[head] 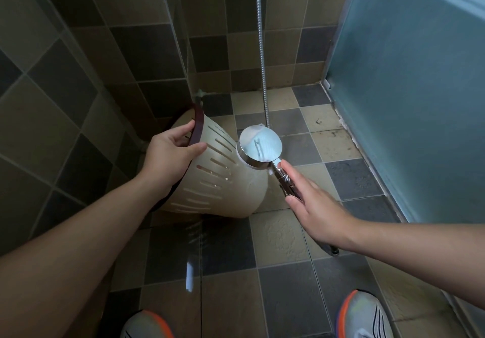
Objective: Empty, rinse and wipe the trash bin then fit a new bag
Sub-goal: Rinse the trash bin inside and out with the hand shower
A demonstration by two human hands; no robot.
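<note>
Head view: left hand (172, 151) is gripping the tilted trash bin (223, 177) by its dark rim; right hand (313, 206), fingers nearly straight, is holding the shower head (259, 146) handle, spray face lying just beside the bin's slotted wall

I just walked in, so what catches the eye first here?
A cream slotted bin, tilted on its side at centre, held at its dark rim by the left hand. Beside it, the right hand grips a shiny shower head, its hose running up the tiled wall.
</note>
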